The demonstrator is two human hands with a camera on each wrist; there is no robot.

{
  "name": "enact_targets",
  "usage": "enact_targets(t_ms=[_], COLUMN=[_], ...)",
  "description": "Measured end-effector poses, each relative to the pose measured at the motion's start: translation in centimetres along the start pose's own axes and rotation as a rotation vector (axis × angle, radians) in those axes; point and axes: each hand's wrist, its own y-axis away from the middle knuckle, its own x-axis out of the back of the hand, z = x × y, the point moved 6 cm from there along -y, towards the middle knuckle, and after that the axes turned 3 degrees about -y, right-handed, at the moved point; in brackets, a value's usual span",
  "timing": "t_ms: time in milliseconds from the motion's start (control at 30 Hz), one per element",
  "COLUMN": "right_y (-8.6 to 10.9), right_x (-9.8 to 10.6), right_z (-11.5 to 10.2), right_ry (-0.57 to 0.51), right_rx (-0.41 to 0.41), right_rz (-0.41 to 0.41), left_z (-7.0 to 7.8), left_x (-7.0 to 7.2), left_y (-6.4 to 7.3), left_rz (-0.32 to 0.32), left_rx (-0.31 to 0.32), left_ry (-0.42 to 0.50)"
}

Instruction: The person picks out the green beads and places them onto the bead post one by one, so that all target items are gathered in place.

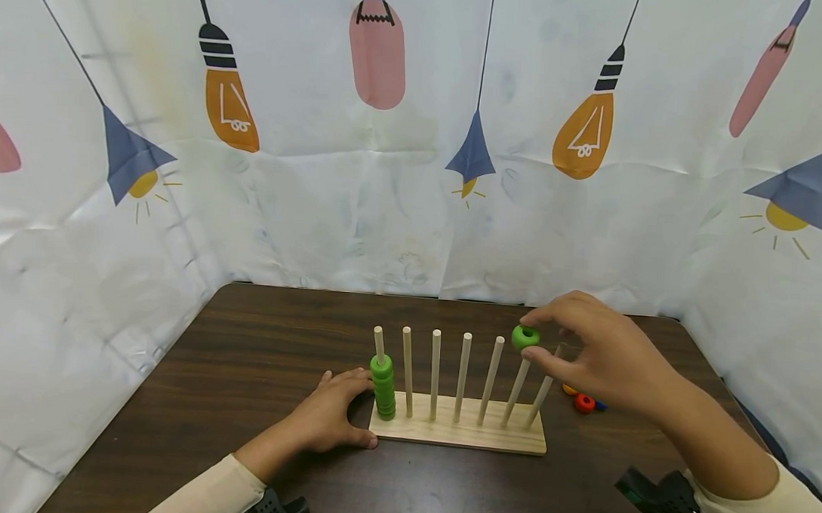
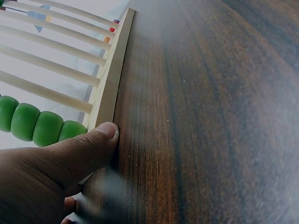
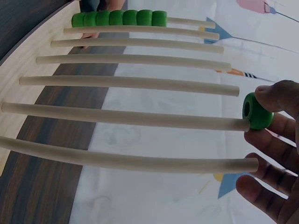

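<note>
A wooden peg stand (image 1: 459, 433) with a row of upright pegs rests on the table. A stack of several green beads (image 1: 383, 390) fills most of its leftmost peg. My left hand (image 1: 331, 416) holds the stand's left end, the thumb (image 2: 105, 133) against the front edge of the base and the fingers behind. Between thumb and index finger, my right hand (image 1: 604, 358) pinches one green bead (image 3: 262, 114). That bead is right at the tip of the second peg from the right, its hole facing the peg side. The other right fingers are spread near the rightmost peg's tip.
Loose beads lie on the dark wooden table (image 1: 279, 335) behind the stand's right end: a red bead (image 1: 585, 403), an orange bead (image 1: 569, 389) and a blue bead (image 1: 601, 406). A white printed curtain (image 1: 399, 211) surrounds the table's back and sides.
</note>
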Motion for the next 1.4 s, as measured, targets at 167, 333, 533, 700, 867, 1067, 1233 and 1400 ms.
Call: enact_targets(t_ms=[167,333,533,700,867,1067,1233,1400], right_y=[-0.3,-0.6,-1.0,-1.3,-1.6,-2.1,-2.5,-2.8], right_x=[-0.3,-0.6,-1.0,-1.2,-1.5,-1.8,-2.1,-2.5], right_z=[-0.2,-0.3,-0.5,-0.6,-0.8,-1.0,-1.2,-1.4], right_ry=[-0.007,-0.019,-0.027,-0.036,-0.051,-0.058,-0.074,-0.078], right_rx=[-0.007,-0.037,-0.035,0.003,0.023,0.015,0.017,0.009], right_rz=[-0.008,-0.031,-0.041,-0.03,-0.034,-0.034,-0.035,-0.048], left_z=[-0.1,0.0,0.1,0.1,0.1,0.0,0.0,0.0], left_x=[0.0,0.0,0.1,0.1,0.1,0.1,0.0,0.0], left_y=[0.0,0.0,0.0,0.0,0.0,0.0,0.0,0.0], left_rz=[0.001,-0.001,-0.001,-0.001,-0.002,-0.001,0.001,0.001], left_rx=[0.002,-0.001,-0.002,-0.004,-0.008,-0.005,-0.006,-0.004], left_ry=[0.0,0.004,0.004,0.004,0.005,0.0,-0.004,-0.004])
